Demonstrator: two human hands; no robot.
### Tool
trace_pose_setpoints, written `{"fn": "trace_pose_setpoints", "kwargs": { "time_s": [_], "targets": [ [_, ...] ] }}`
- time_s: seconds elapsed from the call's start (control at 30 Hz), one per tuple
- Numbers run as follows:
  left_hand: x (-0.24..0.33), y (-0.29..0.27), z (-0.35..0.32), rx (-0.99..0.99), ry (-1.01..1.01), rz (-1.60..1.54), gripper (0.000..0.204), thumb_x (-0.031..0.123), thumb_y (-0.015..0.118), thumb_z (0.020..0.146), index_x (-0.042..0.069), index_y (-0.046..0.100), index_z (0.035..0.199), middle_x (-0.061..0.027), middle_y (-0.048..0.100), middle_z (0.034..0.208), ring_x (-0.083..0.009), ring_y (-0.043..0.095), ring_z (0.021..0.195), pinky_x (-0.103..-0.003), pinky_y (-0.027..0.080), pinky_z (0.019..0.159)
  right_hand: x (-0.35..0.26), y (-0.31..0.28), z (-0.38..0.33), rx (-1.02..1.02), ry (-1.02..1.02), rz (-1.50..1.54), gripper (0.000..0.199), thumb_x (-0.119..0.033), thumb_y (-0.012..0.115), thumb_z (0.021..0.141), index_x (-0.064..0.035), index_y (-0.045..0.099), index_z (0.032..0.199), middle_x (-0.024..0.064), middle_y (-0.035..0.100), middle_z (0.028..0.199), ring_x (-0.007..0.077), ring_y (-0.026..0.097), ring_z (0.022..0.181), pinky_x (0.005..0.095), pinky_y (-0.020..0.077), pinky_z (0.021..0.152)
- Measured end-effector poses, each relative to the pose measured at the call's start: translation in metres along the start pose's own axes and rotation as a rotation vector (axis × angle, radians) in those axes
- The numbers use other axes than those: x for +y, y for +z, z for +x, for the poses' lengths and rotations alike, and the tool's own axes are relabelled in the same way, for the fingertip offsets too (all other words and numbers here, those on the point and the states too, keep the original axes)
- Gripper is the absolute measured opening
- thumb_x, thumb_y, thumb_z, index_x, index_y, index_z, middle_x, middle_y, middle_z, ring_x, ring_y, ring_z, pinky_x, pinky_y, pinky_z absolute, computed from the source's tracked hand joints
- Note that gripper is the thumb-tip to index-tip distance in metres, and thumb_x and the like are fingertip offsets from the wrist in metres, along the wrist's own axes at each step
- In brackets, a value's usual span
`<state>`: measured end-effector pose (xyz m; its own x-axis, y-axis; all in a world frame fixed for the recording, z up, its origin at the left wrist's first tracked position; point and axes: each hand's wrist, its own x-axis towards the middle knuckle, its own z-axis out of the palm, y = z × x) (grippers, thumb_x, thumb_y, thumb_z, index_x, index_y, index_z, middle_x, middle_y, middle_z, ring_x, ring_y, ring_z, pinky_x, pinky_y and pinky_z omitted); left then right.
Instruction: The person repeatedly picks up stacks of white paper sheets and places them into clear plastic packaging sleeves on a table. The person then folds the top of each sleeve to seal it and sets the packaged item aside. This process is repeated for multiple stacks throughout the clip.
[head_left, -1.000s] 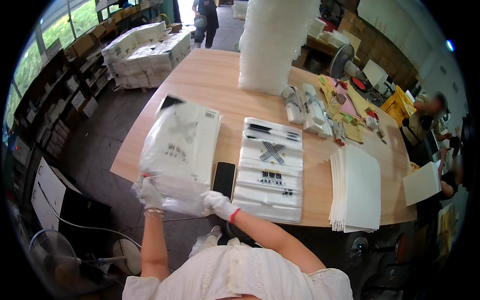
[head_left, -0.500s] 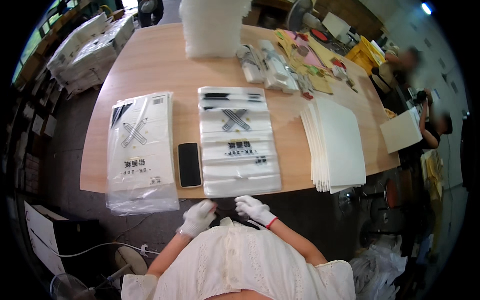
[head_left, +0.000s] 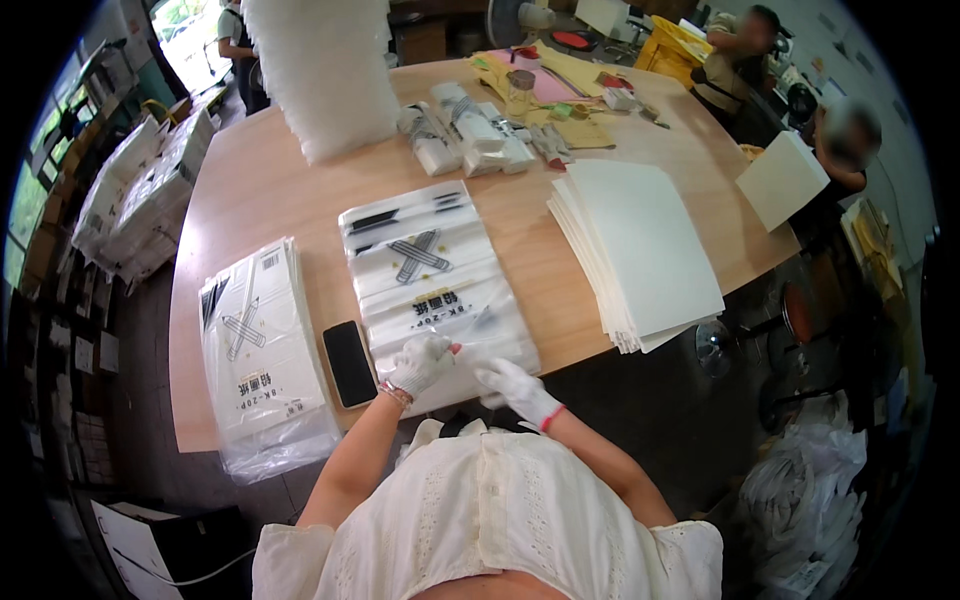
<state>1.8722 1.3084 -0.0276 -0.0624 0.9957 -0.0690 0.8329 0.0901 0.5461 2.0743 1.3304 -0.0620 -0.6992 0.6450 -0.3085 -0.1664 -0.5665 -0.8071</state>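
Observation:
A stack of clear printed plastic bags (head_left: 420, 275) lies at the table's near side, in front of me. My left hand (head_left: 420, 366), in a white glove with a bare fingertip showing, is over the near end of these bags; whether it grips the film is hard to see. Close to its right, my right hand (head_left: 515, 390), also gloved, reaches over the bags' near right corner with its fingers stretched and apart. A black phone (head_left: 349, 364) lies just left of the bags. Left of that are filled bags of white paper (head_left: 262, 335), their loose clear ends over the table edge.
A fanned stack of white sheets (head_left: 645, 250) lies on the right of the wooden table (head_left: 540, 215). A tall white stack (head_left: 325, 75) and small wrapped packs (head_left: 470, 125) stand farther back. Two people sit at the far right; another person stands at the far left.
Both hands have moved forward from the table's edge onto the near end of the clear bags. The view has turned, so the table sits tilted.

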Motion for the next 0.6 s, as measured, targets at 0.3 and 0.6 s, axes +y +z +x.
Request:
{"fn": "trace_pose_setpoints", "kwargs": {
  "time_s": [0.3,0.6],
  "targets": [
    [-0.047,-0.065,0.044,0.325,-0.155,-1.497,0.015,0.012,0.051,0.090,0.007,0.058,0.077,-0.0022,0.057,0.074,-0.0138,0.055,0.069,-0.025,0.047,0.067,-0.015,-0.043,0.055,0.550,-0.590,-1.456,0.026,-0.031,0.071,0.072,-0.0056,0.066,0.077,0.0112,0.065,0.086,0.0254,0.057,0.074,0.0328,0.0448,0.073],
    [-0.051,-0.032,0.055,0.142,-0.160,-1.215,0.012,0.014,0.053,0.088,0.005,0.061,0.087,0.0004,0.058,0.081,-0.0101,0.054,0.077,-0.026,0.046,0.071,-0.046,0.007,0.066,0.507,-0.124,-1.035,0.026,-0.025,0.072,0.070,-0.0037,0.062,0.082,0.0129,0.061,0.093,0.0302,0.056,0.084,0.0366,0.0449,0.079]
  ]
}}
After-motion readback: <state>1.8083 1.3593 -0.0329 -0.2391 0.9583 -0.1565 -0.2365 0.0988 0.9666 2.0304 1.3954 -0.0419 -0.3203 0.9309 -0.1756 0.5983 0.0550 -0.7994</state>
